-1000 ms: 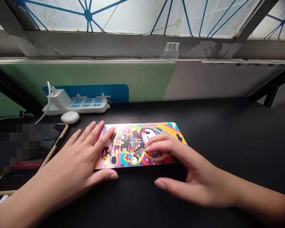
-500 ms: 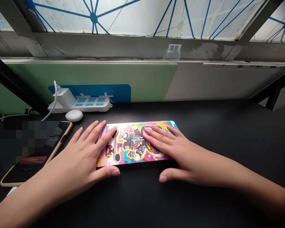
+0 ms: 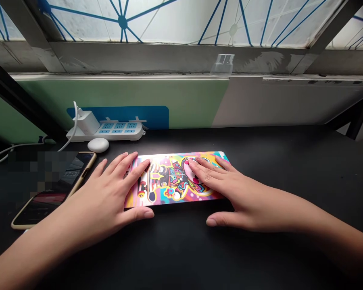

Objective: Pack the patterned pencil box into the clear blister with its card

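Observation:
A flat, brightly coloured box or case (image 3: 172, 181) with a cartoon figure on a skateboard lies lengthwise on the black desk (image 3: 181, 253). Over its left end rests my left hand (image 3: 117, 189), fingers spread and thumb along the near edge. My right hand (image 3: 226, 185) lies flat across the right part, fingertips on the printed figure, thumb out on the desk. Neither hand is wrapped round the case. Both palms hide parts of the print, and some lettering at the left end is partly covered.
Left of my left arm lies a phone (image 3: 69, 177) in a pale-edged case. Behind it are a white rounded object (image 3: 98, 145) and a power strip (image 3: 121, 132) with a white charger (image 3: 87, 122) and cable. A green panel (image 3: 196, 100) and window frame (image 3: 139, 58) border the back.
The view has shifted slightly, moving everything a little right and up. My right fingers have slid slightly on the case, uncovering more of the pink part of the figure.

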`<move>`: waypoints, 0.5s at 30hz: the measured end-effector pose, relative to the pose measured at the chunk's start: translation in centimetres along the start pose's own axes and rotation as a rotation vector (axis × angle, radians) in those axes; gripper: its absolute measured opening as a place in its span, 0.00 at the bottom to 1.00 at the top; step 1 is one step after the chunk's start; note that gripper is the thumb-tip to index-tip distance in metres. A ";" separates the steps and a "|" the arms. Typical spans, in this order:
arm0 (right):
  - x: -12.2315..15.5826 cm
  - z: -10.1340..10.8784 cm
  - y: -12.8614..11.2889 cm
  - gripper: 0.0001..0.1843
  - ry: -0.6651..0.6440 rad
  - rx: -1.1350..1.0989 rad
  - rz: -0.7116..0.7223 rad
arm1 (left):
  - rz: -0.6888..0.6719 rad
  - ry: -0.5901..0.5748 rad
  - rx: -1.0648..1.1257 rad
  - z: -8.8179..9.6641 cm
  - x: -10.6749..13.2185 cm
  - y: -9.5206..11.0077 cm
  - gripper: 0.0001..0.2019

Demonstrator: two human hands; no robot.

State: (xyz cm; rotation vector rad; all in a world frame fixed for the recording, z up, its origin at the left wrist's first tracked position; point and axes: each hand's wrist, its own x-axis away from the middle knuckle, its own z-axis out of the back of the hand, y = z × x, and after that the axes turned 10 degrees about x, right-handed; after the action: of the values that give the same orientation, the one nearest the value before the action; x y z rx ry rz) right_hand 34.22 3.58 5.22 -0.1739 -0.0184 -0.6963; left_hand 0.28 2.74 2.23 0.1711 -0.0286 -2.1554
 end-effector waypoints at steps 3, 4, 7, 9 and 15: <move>-0.1 -0.1 0.0 0.52 -0.009 0.025 0.006 | 0.001 -0.011 0.004 0.1 0.0 0.0 0.47; -0.1 -0.3 -0.1 0.51 0.008 0.041 0.008 | 0.002 -0.011 0.009 0.2 0.0 0.0 0.47; -0.3 -1.0 -0.2 0.51 0.090 0.102 0.012 | 0.002 -0.006 0.032 0.2 -0.1 0.0 0.48; -0.3 -1.4 -0.3 0.51 0.124 0.151 0.013 | 0.000 0.003 0.041 0.2 -0.2 0.0 0.48; 0.4 -1.9 -0.3 0.46 0.186 0.332 -0.009 | 0.004 0.020 0.036 0.0 -0.1 -0.1 0.50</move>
State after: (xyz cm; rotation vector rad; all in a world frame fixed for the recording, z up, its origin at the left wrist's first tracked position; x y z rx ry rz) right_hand 34.24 2.75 3.39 0.2098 0.0433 -0.7064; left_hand 0.23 2.89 2.24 0.2137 -0.0564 -2.1494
